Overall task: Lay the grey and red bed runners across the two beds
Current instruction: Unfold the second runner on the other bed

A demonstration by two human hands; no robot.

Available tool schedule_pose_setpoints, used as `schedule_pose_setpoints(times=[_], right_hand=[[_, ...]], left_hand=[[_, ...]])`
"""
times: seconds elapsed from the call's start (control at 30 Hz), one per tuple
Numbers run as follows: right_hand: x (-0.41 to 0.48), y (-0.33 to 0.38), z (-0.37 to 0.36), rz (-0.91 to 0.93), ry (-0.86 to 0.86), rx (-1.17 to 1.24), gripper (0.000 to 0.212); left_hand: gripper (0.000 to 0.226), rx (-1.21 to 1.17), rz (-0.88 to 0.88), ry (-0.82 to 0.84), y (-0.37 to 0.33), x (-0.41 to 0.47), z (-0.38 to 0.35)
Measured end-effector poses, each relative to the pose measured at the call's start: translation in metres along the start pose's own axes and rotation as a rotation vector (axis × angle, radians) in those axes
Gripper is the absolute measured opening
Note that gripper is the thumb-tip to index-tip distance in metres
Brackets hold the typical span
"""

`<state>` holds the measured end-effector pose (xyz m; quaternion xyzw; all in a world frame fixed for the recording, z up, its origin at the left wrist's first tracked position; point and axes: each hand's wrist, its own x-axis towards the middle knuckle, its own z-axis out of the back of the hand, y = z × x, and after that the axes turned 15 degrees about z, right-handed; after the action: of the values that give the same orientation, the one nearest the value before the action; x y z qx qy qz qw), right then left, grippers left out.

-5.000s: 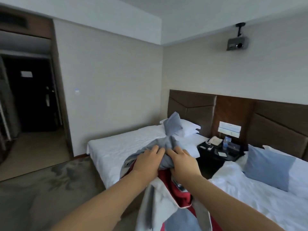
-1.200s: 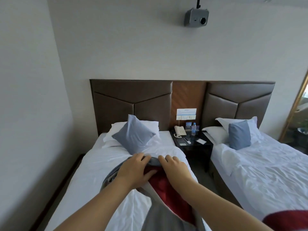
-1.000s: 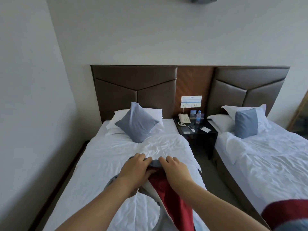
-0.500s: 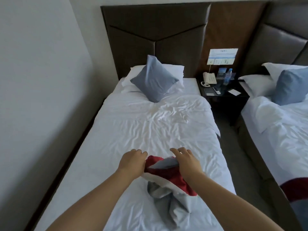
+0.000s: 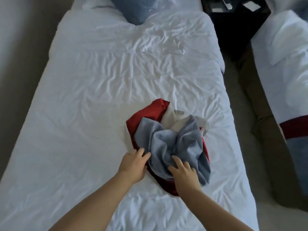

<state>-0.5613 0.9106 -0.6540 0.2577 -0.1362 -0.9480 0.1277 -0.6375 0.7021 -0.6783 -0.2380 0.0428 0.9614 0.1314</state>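
Bed runner (image 5: 168,140) now dropped, axisless heap lower centre, right hand (image 5: 184,176) splayed atop, left hand (image 5: 133,165) at edge, grip unclear.

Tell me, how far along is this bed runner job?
One looks done: a red and grey runner already lies across the right bed at the picture's edge. In hand: the second runner sits in a crumpled heap on the left bed, with the left hand and right hand touching its near edge. Left: spreading it flat across that bed.
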Motion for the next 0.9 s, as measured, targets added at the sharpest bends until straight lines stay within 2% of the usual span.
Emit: schedule_pose_setpoints(times=[0.1, 0.17, 0.23, 0.3, 0.37, 0.43, 0.63, 0.83, 0.9], right_hand=[[0.003, -0.014, -0.052, -0.108, 0.068, 0.049, 0.049], [0.000, -0.021, -0.088, -0.160, 0.070, 0.065, 0.046], [-0.005, -0.022, -0.122, -0.212, 0.034, 0.070, 0.044], [-0.006, -0.019, -0.145, -0.238, -0.043, 0.113, 0.049], [-0.003, -0.021, -0.161, -0.214, -0.041, 0.080, 0.062], [0.000, -0.026, -0.178, -0.206, -0.080, 0.048, 0.065], [0.004, -0.034, -0.213, -0.161, -0.136, 0.028, 0.065], [0.004, -0.023, -0.202, -0.194, -0.104, 0.046, 0.056], [0.006, -0.011, -0.200, -0.241, -0.091, 0.112, 0.060]], left_hand=[[0.069, -0.014, -0.068, -0.045, -0.014, 0.024, -0.042], [0.084, -0.039, -0.079, -0.070, -0.022, 0.041, -0.061], [0.108, -0.087, -0.062, -0.096, -0.030, 0.061, -0.076], [0.120, -0.153, -0.015, -0.081, -0.033, 0.080, -0.091], [0.114, -0.172, 0.020, -0.019, -0.032, 0.095, -0.114], [0.105, -0.145, 0.037, -0.020, -0.031, 0.101, -0.139], [0.094, -0.111, 0.048, -0.246, -0.033, 0.103, -0.176], [0.081, -0.251, 0.126, -0.254, -0.041, 0.059, -0.178], [0.078, -0.336, 0.187, -0.206, -0.048, 0.034, -0.177]])
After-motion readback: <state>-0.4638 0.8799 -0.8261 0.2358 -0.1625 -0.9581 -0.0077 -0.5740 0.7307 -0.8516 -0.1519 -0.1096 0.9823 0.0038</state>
